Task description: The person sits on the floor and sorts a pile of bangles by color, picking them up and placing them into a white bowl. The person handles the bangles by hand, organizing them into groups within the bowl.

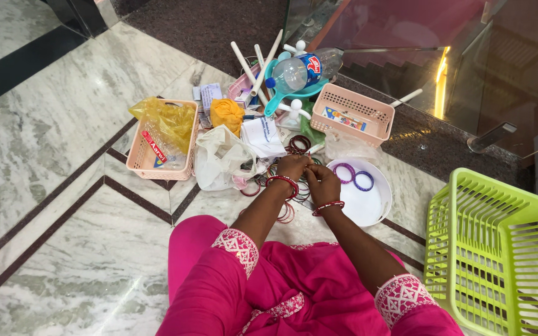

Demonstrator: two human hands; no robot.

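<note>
My left hand point(292, 166) and my right hand point(322, 180) meet over a pile of thin bangles point(284, 211) on the marble floor. Both hands pinch something small between them, too small to tell apart. Each wrist wears red bangles. Just right of my right hand lies a white plate point(368, 205) with two purple bangles point(353, 177) on it. A dark red stack of bangles point(298, 144) lies just beyond my hands. A white plastic bag point(219, 158) sits left of my left hand.
A pink basket point(151, 163) with a yellow bag stands at left, another pink basket point(354, 112) at the back. A clear bottle point(303, 70) lies in a teal holder among white sticks. A large green basket point(499, 249) stands at right. A glass door point(406, 37) is behind.
</note>
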